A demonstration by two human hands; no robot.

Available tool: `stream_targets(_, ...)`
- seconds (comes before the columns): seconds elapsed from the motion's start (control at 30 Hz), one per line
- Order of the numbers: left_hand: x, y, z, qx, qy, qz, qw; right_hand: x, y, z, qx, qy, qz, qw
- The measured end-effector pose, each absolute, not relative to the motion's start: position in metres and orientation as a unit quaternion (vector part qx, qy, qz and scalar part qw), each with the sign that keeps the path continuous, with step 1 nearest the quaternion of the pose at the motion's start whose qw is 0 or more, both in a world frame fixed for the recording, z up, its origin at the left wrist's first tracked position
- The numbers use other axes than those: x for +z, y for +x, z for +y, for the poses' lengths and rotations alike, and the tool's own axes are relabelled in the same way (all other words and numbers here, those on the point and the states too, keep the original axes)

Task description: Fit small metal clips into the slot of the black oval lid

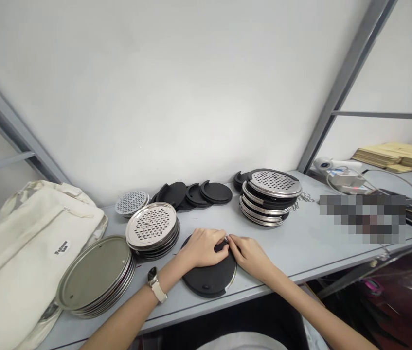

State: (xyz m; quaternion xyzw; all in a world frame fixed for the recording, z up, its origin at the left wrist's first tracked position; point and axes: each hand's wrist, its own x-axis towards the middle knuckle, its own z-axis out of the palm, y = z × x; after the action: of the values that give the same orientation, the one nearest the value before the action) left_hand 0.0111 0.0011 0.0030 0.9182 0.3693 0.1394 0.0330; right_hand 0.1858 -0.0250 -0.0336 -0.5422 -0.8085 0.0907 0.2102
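A black round disc lies on the grey table near its front edge, with a thin silvery rim showing along its right side. My left hand, with a watch on the wrist, rests over the disc's upper part, its fingers curled at the far right rim. There the fingertips of my right hand are pinched together, touching the rim beside the left fingers. Something small and shiny shows between the two hands, too small to name. Left of the disc stands a stack of perforated metal grater plates.
Olive oval plates are stacked at left beside a cream bag. Black round covers lie along the wall. Grater plates with black rims stand stacked at right, near wire hooks. A grey metal post rises behind.
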Motion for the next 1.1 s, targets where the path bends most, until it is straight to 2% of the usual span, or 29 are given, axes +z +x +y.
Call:
stream_targets(0.4,0.0065,0.0142,-0.0015,0.129,0.910,0.393,0.036,-0.0386,0.1847,-0.0258,0.029,-0.554,-0.808,0.199)
stream_targets(1.1,0.0060,0.0136,-0.0014,0.123,0.914,0.384,0.043,-0.0359,0.1848,-0.0282,0.031,-0.555,-0.805,0.208)
